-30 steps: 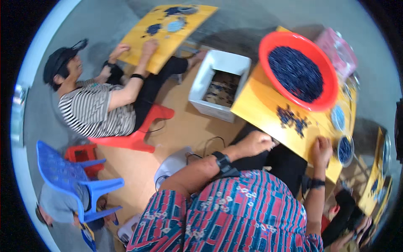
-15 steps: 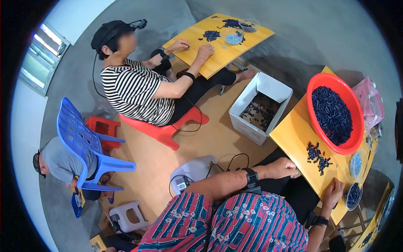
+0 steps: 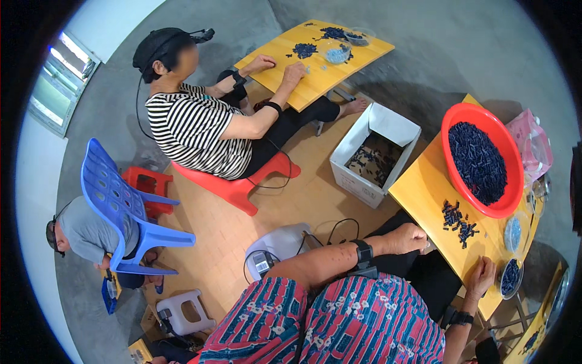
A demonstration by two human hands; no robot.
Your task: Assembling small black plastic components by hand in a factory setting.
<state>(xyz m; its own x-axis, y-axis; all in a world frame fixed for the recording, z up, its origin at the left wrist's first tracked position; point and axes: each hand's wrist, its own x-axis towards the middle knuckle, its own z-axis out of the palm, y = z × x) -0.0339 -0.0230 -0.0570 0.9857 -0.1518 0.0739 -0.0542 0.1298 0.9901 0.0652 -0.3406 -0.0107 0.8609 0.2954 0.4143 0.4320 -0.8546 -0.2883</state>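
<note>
My left hand (image 3: pixel 407 239) is closed at the near left edge of the yellow table (image 3: pixel 418 176), its fingertips pressed together; whatever they pinch is too small to make out. At the table's near edge, my right hand (image 3: pixel 482 277) rests with its fingers curled in, and their tips are partly hidden. Just right of it stands a clear bowl of small dark pieces (image 3: pixel 510 278). Beyond that is a clear bowl of light blue bits (image 3: pixel 516 233). A loose pile of short black tube-like pieces (image 3: pixel 459 224) lies on the tabletop between my hands and a large red basin (image 3: pixel 450 148).
The basin holds a heap of the black pieces (image 3: pixel 479 164), with a pink bag (image 3: pixel 528 142) behind it. On the floor is a white box (image 3: pixel 357 185) containing scattered dark pieces. Another person (image 3: pixel 206 130) sits at a second yellow table (image 3: pixel 321 79). A blue chair (image 3: pixel 118 200) stands left.
My right hand has shifted very slightly on the table edge, and the view has moved a little. My left hand keeps its closed pose.
</note>
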